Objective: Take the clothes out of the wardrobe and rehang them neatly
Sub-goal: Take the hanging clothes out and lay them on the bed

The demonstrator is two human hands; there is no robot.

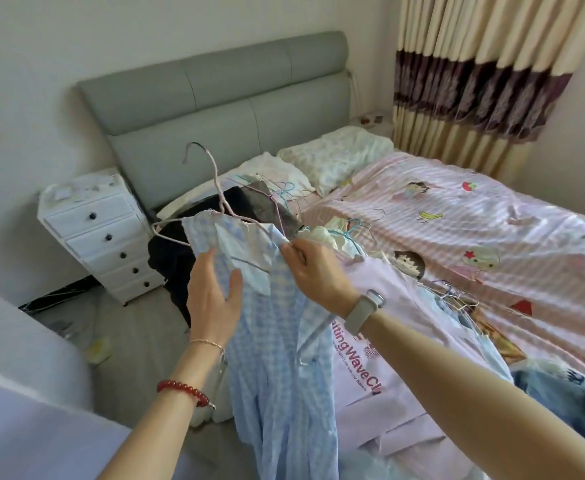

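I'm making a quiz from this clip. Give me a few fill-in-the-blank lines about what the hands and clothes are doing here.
1. The blue checked shirt hangs on a pink wire ____.
2. The right hand pinches the shirt near its ____.
3. The wrist of the left hand wears a red ____.
4. The white nightstand has black ____ on its drawers.

Missing words: hanger; shoulder; bracelet; knobs

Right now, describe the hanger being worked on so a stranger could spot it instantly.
Start at the grey headboard, then drop to the near edge of the bed, where both hands hold up a blue checked shirt. The pale pink wire hanger sticks out of its collar, hook upward; the other hangers lie flat among clothes on the bed.
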